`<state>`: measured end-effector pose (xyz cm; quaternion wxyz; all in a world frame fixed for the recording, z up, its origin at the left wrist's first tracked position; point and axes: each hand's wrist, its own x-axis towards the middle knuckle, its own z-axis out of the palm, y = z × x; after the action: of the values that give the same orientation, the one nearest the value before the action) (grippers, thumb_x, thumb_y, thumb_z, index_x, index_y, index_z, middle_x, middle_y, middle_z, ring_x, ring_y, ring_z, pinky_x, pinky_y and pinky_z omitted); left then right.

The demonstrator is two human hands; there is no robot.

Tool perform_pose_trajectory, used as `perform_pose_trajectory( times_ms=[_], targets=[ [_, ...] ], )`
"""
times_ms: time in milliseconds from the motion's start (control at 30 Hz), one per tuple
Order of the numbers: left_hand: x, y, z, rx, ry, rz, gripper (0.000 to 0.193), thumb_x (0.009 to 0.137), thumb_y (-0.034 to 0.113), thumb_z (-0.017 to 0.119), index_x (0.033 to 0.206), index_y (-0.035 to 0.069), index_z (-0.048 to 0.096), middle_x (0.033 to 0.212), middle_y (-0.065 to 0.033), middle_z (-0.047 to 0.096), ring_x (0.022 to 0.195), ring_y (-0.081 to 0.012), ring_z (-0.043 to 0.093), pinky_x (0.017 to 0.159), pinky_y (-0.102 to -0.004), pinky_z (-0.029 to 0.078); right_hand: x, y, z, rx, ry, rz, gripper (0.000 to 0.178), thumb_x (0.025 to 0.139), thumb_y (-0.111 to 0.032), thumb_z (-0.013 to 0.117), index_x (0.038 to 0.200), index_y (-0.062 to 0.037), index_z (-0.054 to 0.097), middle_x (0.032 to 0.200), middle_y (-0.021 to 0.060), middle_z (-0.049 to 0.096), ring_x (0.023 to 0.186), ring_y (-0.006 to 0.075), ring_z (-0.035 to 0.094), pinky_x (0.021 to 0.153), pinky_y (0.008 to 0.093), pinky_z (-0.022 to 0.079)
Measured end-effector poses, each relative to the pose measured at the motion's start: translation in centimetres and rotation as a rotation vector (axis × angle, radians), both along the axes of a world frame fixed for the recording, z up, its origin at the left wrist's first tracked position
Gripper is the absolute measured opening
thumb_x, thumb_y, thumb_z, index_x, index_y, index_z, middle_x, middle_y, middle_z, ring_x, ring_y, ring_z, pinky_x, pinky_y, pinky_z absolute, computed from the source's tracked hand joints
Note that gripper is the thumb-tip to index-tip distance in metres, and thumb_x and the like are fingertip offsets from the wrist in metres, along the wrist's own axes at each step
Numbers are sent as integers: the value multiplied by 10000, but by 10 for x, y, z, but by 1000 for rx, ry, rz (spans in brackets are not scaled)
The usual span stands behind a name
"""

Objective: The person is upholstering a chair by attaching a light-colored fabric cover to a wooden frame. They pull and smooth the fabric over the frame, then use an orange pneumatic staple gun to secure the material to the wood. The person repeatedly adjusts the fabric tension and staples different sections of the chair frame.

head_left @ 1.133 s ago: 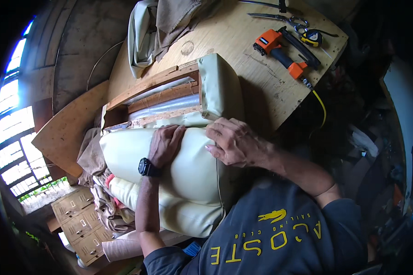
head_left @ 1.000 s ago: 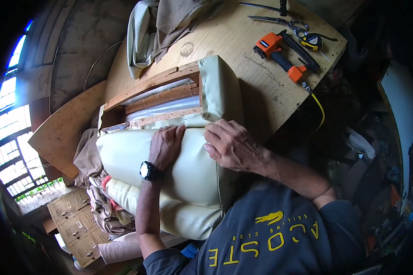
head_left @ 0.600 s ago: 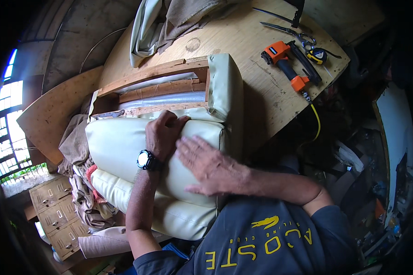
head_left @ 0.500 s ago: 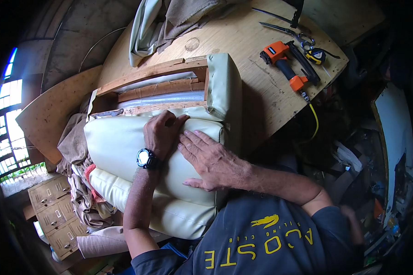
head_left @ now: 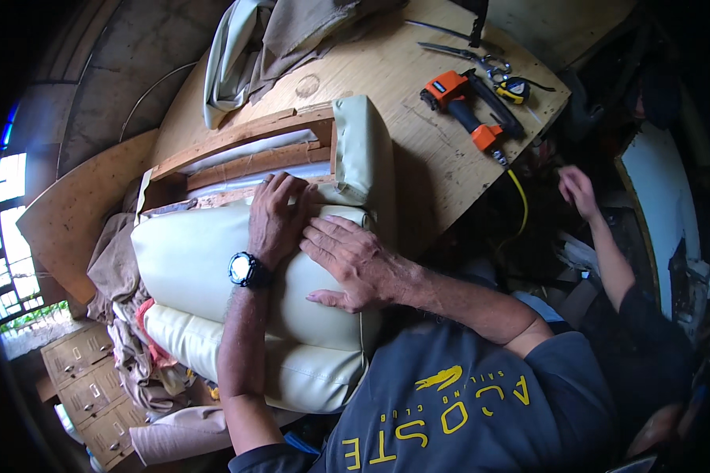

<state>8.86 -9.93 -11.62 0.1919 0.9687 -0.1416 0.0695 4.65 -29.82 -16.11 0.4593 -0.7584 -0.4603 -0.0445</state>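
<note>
A chair or sofa section covered in pale cream vinyl (head_left: 201,252) lies in front of me, its underside frame of bare wood (head_left: 237,126) showing at the far end. My left hand (head_left: 278,213), with a watch on the wrist, is closed over the vinyl's edge beside the wooden opening; its fingertips are partly hidden. My right hand (head_left: 355,264) lies flat on the cover just to the right, fingers stretched out and holding nothing. A cream padded roll (head_left: 185,335) forms the near part of the piece.
On the wooden table (head_left: 426,169) lie an orange and black staple gun (head_left: 465,106) with a yellow air hose (head_left: 522,197), scissors (head_left: 469,55) and a tape measure (head_left: 513,89). Fabric (head_left: 292,31) is heaped at the back. Another person's hand (head_left: 580,189) reaches in at right.
My left hand has turned, its fingers now reaching further over the vinyl's edge. My right hand stays flat. Another person's arm has come up at the right. The whole view has shifted slightly.
</note>
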Motion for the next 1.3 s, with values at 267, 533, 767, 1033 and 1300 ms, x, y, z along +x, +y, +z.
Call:
perform_pose_trajectory(
  times_ms=[267,533,767,1033,1300],
  targets=[
    [5,-2,0,-31,-57,-84,187,981,198,691,932,18,681,932,-135,670,871,-355,631,777,-460,499,30,-12,-20,-73,-67,-127,629,964,-419,633,1374,56,607,1443,246,580,1404,392,503,1222,503,340],
    [1,-2,15,-292,334,-140,306,927,291,757,944,-15,750,935,-163,686,890,-336,660,800,-424,518,23,-39,-13,167,260,-414,375,980,-326,707,1120,15,635,1053,189,669,1009,338,658,908,455,520],
    [5,-18,18,-213,425,-210,243,920,233,761,965,-5,766,973,-166,691,883,-362,663,795,-440,524,6,-43,5,-30,564,-373,612,971,-539,672,1219,10,568,1027,237,675,1012,399,684,908,476,533],
    [2,-27,-3,-137,151,-241,132,917,167,726,970,47,745,982,-158,680,931,-376,647,831,-482,514,10,-23,-33,203,626,-467,460,985,-428,719,1090,-7,567,963,212,647,891,359,657,786,461,531],
    [-1,-24,3,-103,80,-269,110,914,158,723,987,89,768,949,-145,657,899,-361,657,786,-469,537,-72,-32,23,91,-72,84,503,945,-363,714,1327,-54,608,1324,205,613,1315,376,551,1133,519,416]
  ],
)
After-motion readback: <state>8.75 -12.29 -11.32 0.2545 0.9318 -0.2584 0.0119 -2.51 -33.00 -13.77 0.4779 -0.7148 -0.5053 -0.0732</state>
